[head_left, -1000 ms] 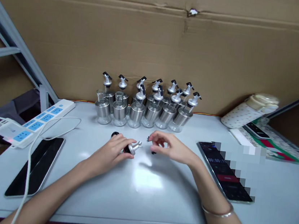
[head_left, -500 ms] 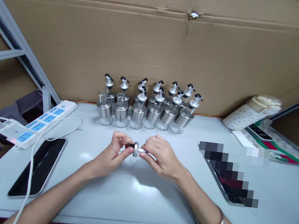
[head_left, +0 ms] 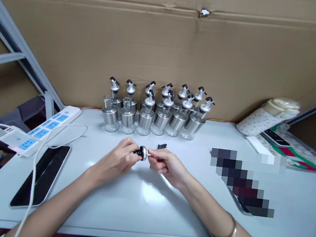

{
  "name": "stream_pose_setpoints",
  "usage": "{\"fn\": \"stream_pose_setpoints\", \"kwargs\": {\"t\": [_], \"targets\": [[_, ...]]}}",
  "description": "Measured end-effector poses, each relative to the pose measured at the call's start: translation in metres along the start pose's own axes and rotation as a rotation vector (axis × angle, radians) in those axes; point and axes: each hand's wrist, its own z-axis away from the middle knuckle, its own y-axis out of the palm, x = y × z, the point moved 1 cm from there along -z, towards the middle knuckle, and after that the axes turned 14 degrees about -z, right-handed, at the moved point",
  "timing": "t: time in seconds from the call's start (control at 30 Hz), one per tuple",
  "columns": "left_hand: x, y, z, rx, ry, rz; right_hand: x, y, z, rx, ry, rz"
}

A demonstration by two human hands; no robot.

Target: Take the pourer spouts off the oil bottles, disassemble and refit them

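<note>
Over the front middle of the table my two hands hold one pourer spout [head_left: 143, 153] sideways between them. My left hand [head_left: 118, 158] is closed around its black stopper end. Thumb and fingers of my right hand [head_left: 168, 165] pinch the thin silver spout end. The pourer's black flip lever [head_left: 162, 146] sticks up behind the right fingers; how it joins the spout is hidden. Just beyond stand two rows of glass bottles [head_left: 145, 121] with steel sleeves. Most carry a silver pourer with a black lever [head_left: 206, 106]; two front left bottles [head_left: 128, 116] have bare necks.
At left lie a white power strip [head_left: 43, 127] with a cable and a black phone [head_left: 42, 175]. At right are a partly pixelated dark device [head_left: 240, 199], a leaning dotted flask [head_left: 263, 118] and another small dark device [head_left: 276, 138]. Cardboard [head_left: 166, 50] closes off the back.
My left hand has rolled over the stopper, its back now up. My right fingers have shifted to a pinch on the spout, and the black lever has come into view behind them.
</note>
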Motion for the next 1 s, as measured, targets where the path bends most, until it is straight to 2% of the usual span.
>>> {"fn": "stream_pose_setpoints", "kwargs": {"t": [0.07, 0.17, 0.3, 0.4, 0.47, 0.63, 0.73, 0.8, 1.0], "targets": [[0.002, 0.003, 0.003, -0.01, -0.101, 0.06, 0.0, 0.0, 0.0, 0.014, -0.004, 0.031], [0.004, 0.009, 0.008, -0.056, -0.305, 0.259, 0.003, -0.001, 0.004, -0.019, -0.281, 0.323], [0.002, 0.008, 0.009, 0.123, -0.546, 0.439, 0.006, -0.003, 0.01, -0.023, -0.675, 0.937], [-0.003, 0.002, 0.004, 0.184, -0.583, 0.384, 0.007, -0.006, 0.011, -0.036, -0.938, 1.343], [-0.007, 0.0, 0.0, 0.221, -0.572, 0.328, 0.007, -0.008, 0.01, -0.061, -1.074, 1.504], [-0.015, -0.001, -0.005, 0.205, -0.56, 0.334, 0.009, -0.006, 0.012, -0.107, -1.294, 1.614], [-0.015, -0.002, -0.005, 0.176, -0.535, 0.321, 0.008, -0.002, 0.013, -0.122, -1.285, 1.489], [-0.013, -0.003, -0.005, 0.151, -0.488, 0.256, 0.006, 0.001, 0.013, -0.1, -1.197, 1.316], [-0.009, -0.01, -0.004, 0.057, -0.186, -0.027, -0.002, 0.003, 0.01, -0.065, -0.608, 0.596]]}}
